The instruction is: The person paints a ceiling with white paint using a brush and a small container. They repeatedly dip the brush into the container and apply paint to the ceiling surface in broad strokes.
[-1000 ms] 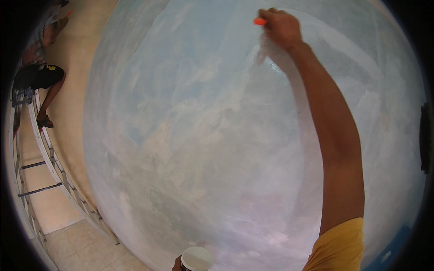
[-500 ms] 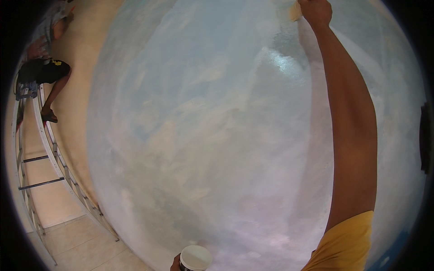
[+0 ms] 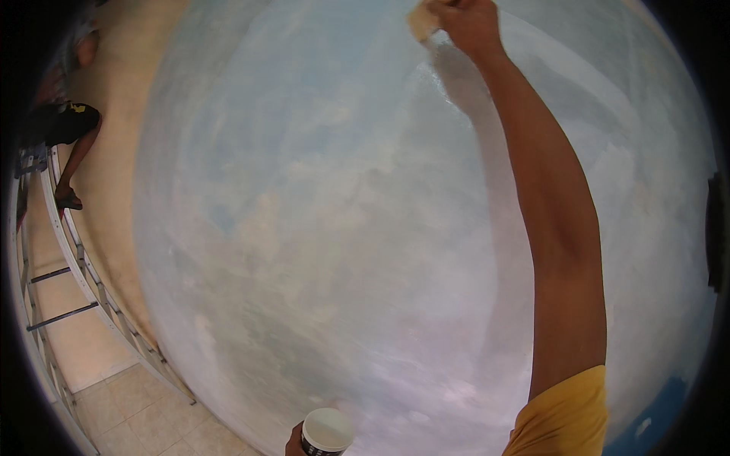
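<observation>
My right hand [image 3: 471, 26] is raised high at the top of the view, closed on a wide paintbrush. The pale bristles of the paintbrush [image 3: 423, 23] are at the painted wall [image 3: 319, 197], which is mottled in cloudy blue, grey and cream. Wet, shiny paint shows just below the brush. At the bottom edge, my left hand [image 3: 295, 441] grips a white cup [image 3: 328, 430] with a dark printed band. Only part of that hand shows, and what lies inside the cup is hard to make out.
On the left, another person in dark shorts [image 3: 72, 121] sits on a tall metal ladder [image 3: 84, 262] beside a beige wall [image 3: 125, 114]. Below is a tiled floor [image 3: 152, 410]. A dark object [image 3: 715, 232] stands at the right rim, with a deep blue patch [image 3: 661, 418] lower right.
My right hand and the paintbrush have moved left across the wall. The whole scene has shifted slightly left in view. My left hand still holds the cup.
</observation>
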`<action>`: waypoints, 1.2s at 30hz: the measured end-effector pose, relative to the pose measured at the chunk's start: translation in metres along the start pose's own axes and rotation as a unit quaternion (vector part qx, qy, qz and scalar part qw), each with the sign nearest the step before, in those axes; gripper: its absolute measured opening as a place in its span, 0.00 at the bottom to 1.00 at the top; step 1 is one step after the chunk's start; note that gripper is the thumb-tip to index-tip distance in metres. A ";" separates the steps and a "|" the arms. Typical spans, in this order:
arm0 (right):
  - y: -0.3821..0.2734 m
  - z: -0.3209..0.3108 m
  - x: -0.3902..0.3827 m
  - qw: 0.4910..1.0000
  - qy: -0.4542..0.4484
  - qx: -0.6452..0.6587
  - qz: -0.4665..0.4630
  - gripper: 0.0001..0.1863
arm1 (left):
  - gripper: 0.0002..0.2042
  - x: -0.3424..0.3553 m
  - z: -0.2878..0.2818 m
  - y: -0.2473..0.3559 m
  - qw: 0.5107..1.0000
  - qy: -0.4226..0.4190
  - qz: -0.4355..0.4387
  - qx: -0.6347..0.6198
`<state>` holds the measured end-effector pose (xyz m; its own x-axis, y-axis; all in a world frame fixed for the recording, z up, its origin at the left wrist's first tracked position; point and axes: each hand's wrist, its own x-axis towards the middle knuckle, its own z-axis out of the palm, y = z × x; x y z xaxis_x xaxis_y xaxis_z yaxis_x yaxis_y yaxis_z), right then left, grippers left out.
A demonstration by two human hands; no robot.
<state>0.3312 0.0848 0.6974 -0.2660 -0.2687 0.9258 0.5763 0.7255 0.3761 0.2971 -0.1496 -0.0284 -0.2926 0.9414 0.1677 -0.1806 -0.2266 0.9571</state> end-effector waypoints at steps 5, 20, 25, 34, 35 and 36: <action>0.073 -0.085 -0.006 0.992 0.074 -0.040 0.094 0.13 | 0.54 0.009 0.005 0.002 0.999 -0.027 0.001 -0.046; 0.036 -0.075 -0.035 0.960 0.055 -0.171 -0.213 0.08 | 0.51 0.013 0.007 -0.002 0.998 -0.058 0.032 0.020; 0.067 -0.105 -0.045 0.984 0.095 0.148 0.031 0.02 | 0.49 0.009 0.035 -0.004 0.993 -0.116 0.002 -0.028; 0.135 -0.322 -0.058 0.933 0.157 -0.313 0.081 0.18 | 0.50 0.001 0.032 -0.002 0.992 -0.121 -0.024 0.000; 0.134 -0.324 -0.058 0.924 0.148 -0.346 0.061 0.19 | 0.50 0.002 0.031 -0.002 0.993 -0.115 -0.017 -0.014; 0.135 -0.325 -0.059 0.914 0.140 -0.379 0.041 0.19 | 0.50 0.002 0.031 0.000 0.994 -0.107 -0.015 0.005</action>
<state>0.6757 -0.0076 0.7057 -0.0502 -0.4612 0.8859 0.9835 0.1317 0.1244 0.3254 -0.1398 -0.0208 -0.0801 0.9797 0.1836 -0.1770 -0.1953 0.9646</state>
